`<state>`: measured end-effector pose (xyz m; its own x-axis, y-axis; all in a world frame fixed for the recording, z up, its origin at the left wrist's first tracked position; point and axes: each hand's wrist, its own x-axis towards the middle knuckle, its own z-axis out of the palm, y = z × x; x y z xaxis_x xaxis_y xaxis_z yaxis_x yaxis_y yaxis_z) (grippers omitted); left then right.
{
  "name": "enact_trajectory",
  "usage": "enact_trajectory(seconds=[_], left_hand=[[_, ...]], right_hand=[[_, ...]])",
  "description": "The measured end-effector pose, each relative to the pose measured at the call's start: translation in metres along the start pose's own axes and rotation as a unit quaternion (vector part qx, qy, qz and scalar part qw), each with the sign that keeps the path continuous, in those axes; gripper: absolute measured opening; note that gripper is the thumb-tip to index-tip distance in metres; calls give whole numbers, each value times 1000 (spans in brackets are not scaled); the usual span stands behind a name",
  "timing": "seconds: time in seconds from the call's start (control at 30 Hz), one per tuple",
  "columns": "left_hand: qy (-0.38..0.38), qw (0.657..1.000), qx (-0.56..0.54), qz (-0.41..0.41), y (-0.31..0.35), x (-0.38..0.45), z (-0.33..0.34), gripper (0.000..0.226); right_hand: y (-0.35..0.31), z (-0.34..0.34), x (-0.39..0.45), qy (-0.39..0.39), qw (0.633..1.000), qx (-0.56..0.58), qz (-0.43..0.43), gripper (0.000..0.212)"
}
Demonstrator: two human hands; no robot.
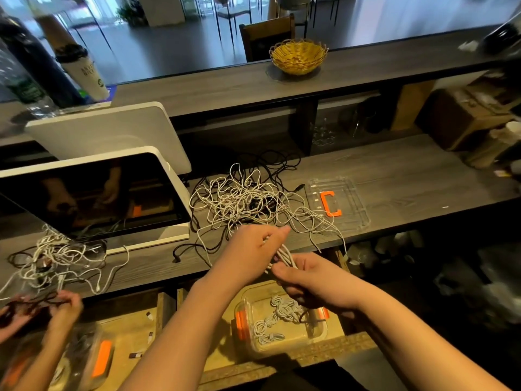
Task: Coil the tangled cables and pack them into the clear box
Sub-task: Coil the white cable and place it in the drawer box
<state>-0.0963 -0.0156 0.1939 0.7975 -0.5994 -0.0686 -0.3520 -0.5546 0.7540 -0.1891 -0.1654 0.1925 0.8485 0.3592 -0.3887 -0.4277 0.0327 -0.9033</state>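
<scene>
Head view looks down on both hands working just in front of the table edge. The left hand pinches the upper end of a bundle of white cable loops, while the right hand curls round the lower end, so the loops stay gathered and taut between them, probably to be wrapped or tied off. From the bundle a strand runs up into the tangled cables, a heap of white and black on the table, which suggests this cable is not yet fully free. The clear box sits on a lower shelf directly under the hands (handy for dropping a finished coil), already holding a few white coils. Its lid with an orange clip lies aside on the table, right of the heap. At far left another person's hands work a second tangle.
</scene>
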Motion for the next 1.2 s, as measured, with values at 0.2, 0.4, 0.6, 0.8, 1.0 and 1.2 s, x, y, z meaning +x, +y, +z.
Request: enact_trajectory(seconds=[0.2, 0.4, 0.6, 0.8, 1.0, 1.2], left_hand=[[16, 999, -32, -14, 3, 4, 1, 61], [80, 989, -117, -41, 2, 8, 5, 60], [103, 970, -201, -90, 3, 18, 8, 59], [258, 891, -324, -184, 9, 23, 25, 54], [323, 921, -184, -113, 5, 31, 40, 65], [285, 958, 5, -37, -12, 43, 40, 65]], right_hand=[[-2, -13, 1, 25, 999, -42, -14, 29], [-15, -38, 2, 81, 992, -77, -53, 19], [-17, -62, 0, 159, 984, -45, -65, 30], [-10, -36, 15, 167, 969, -155, -95, 13], [11, -13, 22, 159, 956, -225, -104, 27], [5, -14, 20, 185, 931, -283, -139, 30]])
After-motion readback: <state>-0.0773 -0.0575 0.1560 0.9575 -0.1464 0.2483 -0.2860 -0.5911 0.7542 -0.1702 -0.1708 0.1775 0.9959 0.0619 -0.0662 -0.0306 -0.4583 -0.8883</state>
